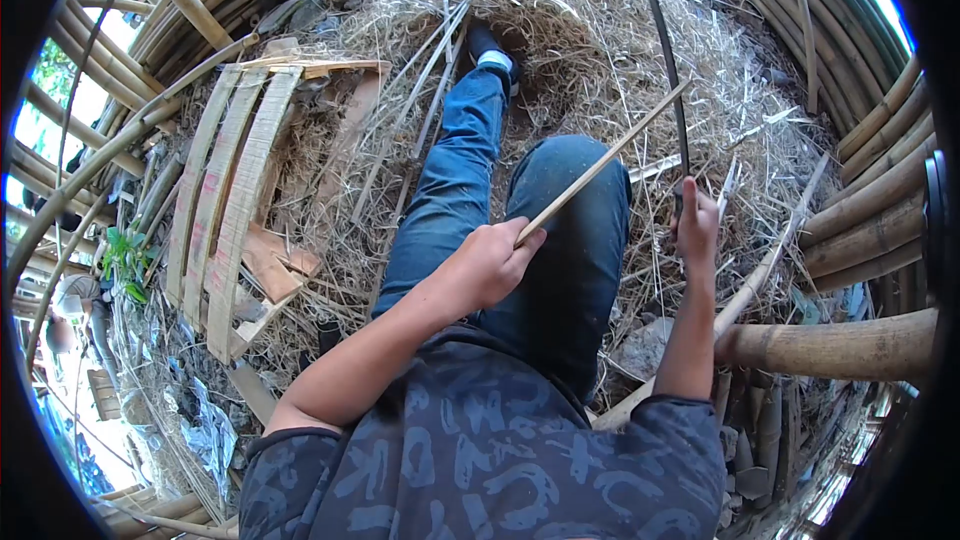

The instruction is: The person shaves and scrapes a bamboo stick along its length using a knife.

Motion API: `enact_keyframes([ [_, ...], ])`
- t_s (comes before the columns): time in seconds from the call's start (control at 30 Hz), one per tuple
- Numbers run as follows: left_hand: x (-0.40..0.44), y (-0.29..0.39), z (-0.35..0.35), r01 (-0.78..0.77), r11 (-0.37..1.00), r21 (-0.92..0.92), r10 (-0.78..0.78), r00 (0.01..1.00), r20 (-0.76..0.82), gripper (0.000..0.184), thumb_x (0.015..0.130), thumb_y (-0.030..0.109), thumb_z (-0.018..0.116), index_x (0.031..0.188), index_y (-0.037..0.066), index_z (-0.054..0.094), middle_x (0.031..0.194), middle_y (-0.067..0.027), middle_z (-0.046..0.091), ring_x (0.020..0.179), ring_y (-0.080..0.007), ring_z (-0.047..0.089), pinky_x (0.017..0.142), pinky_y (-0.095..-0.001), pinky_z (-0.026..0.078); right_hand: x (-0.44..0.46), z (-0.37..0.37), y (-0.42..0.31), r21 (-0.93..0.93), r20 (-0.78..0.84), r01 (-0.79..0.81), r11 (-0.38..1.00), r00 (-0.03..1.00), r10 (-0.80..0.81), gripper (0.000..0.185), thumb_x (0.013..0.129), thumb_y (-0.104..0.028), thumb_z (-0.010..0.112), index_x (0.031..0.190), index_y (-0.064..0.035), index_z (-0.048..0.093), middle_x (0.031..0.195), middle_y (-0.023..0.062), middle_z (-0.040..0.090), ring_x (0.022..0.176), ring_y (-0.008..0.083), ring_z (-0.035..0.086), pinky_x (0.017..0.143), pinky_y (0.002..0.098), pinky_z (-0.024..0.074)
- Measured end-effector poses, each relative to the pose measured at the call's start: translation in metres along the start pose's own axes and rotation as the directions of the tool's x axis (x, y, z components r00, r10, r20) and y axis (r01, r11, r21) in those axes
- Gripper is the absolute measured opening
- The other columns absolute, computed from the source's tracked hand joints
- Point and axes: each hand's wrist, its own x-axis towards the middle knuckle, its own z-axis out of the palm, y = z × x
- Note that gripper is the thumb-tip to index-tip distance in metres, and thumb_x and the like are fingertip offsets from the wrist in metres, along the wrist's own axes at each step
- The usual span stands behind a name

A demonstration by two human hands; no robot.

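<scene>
My left hand is closed around the lower end of a thin bamboo strip, which slants up to the right across my bent knee. My right hand grips the handle of a machete, and its long dark blade points up and away from me. The strip's far tip lies close to the blade in view; I cannot tell whether the two touch. Both legs in blue jeans are in front of me, one stretched out over the shavings.
Dry bamboo shavings cover the ground. To the left lies a slatted wooden pallet piece. Long split strips rest beside my leg. Stacked bamboo poles and a thick pole stand close on the right.
</scene>
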Motion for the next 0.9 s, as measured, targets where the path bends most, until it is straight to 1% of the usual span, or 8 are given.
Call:
enact_keyframes([
  [0.1, 0.0, 0.0, -0.017, 0.039, 0.998, -0.047, -0.038, 0.999, 0.021, 0.032, 0.1, 0.025, 0.047, 0.093, -0.004, 0.056, 0.069, -0.0166, 0.052, 0.067, -0.0182, 0.045, 0.064, -0.0358, 0.041, -0.01, 0.02, 0.004, 0.146, 0.019, -0.067, 0.987, 0.998, 0.065, 0.062, 0.092, -0.063, 0.044, 0.065, -0.007, 0.051, 0.05, 0.0012, 0.049, 0.04, 0.0087, 0.048, 0.037, 0.0233, 0.0361],
  [0.27, -0.003, -0.018, -0.054, 0.045, 0.997, -0.066, -0.045, 0.999, 0.002, 0.039, 0.101, 0.032, 0.043, 0.091, -0.004, 0.055, 0.072, -0.0131, 0.054, 0.072, -0.0163, 0.046, 0.068, -0.035, 0.042, -0.018, 0.027, -0.023, 0.324, 0.036, -0.102, 0.94, 0.995, 0.096, 0.056, 0.092, -0.056, 0.052, 0.07, -0.0045, 0.054, 0.053, 0.0017, 0.052, 0.042, 0.0102, 0.051, 0.041, 0.0234, 0.0394],
  [0.33, -0.003, -0.012, -0.077, 0.109, 0.992, 0.067, -0.111, 0.993, 0.027, 0.042, 0.101, 0.034, 0.042, 0.089, -0.004, 0.054, 0.072, -0.0096, 0.052, 0.072, -0.0149, 0.044, 0.068, -0.0346, 0.042, -0.018, 0.024, -0.039, 0.318, 0.038, 0.044, 0.947, 0.998, -0.059, 0.052, 0.092, -0.053, 0.054, 0.072, -0.005, 0.055, 0.056, 0.001, 0.054, 0.046, 0.0096, 0.053, 0.043, 0.0228, 0.04],
  [0.47, -0.014, 0.004, -0.112, 0.091, 0.996, 0.023, -0.088, 0.991, -0.096, 0.046, 0.101, 0.038, 0.042, 0.081, -0.003, 0.05, 0.067, -0.006, 0.047, 0.067, -0.015, 0.042, 0.063, -0.0335, 0.04, -0.013, 0.016, -0.078, 0.232, 0.103, 0.074, 0.97, 0.99, -0.1, 0.046, 0.092, -0.047, 0.06, 0.076, -0.0046, 0.059, 0.055, -0.0025, 0.052, 0.047, 0.0045, 0.048, 0.043, 0.0201, 0.035],
  [0.67, -0.069, -0.004, -0.152, 0.099, 0.995, -0.024, -0.101, 0.932, -0.348, 0.054, 0.1, 0.051, 0.038, 0.068, 0.008, 0.043, 0.057, 0.0045, 0.039, 0.052, -0.0047, 0.034, 0.046, -0.0244, 0.028, -0.006, 0.04, -0.149, 0.05, 0.218, 0.202, 0.978, 0.953, -0.208, 0.056, 0.073, -0.049, 0.076, 0.067, 0.0014, 0.053, 0.052, 0.001, 0.046, 0.049, 0.0108, 0.039, 0.047, 0.0284, 0.0321],
  [0.73, -0.091, -0.016, -0.155, 0.225, 0.969, -0.106, -0.249, 0.895, -0.37, 0.057, 0.098, 0.056, 0.038, 0.068, 0.008, 0.044, 0.057, 0.0044, 0.039, 0.053, -0.005, 0.035, 0.047, -0.0249, 0.029, -0.002, 0.048, -0.177, -0.293, 0.354, 0.486, 0.823, 0.855, -0.379, 0.06, 0.072, -0.055, 0.074, 0.067, 0.0015, 0.054, 0.05, 0.0032, 0.043, 0.047, 0.0152, 0.039, 0.048, 0.0299, 0.0328],
  [0.87, -0.108, -0.019, -0.138, 0.381, 0.923, -0.057, -0.369, 0.833, -0.412, 0.059, 0.098, 0.055, 0.037, 0.071, 0.005, 0.047, 0.057, 0.0014, 0.041, 0.055, -0.0086, 0.039, 0.048, -0.0281, 0.032, -0.005, 0.089, -0.215, -0.27, 0.545, 0.589, 0.761, 0.746, -0.384, 0.064, 0.07, -0.065, 0.07, 0.065, -0.0022, 0.058, 0.049, 0.0067, 0.049, 0.045, 0.0229, 0.05, 0.048, 0.0334, 0.0395],
  [0.9, -0.109, -0.019, -0.131, 0.401, 0.915, -0.048, -0.384, 0.826, -0.413, 0.054, 0.1, 0.046, 0.041, 0.074, -0.001, 0.051, 0.056, -0.0161, 0.048, 0.053, -0.0295, 0.048, 0.054, -0.0406, 0.04, -0.006, 0.097, -0.224, -0.279, 0.55, 0.591, 0.757, 0.745, -0.378, 0.064, 0.07, -0.065, 0.07, 0.065, -0.0022, 0.058, 0.049, 0.0067, 0.049, 0.045, 0.0229, 0.05, 0.048, 0.0334, 0.0395],
])
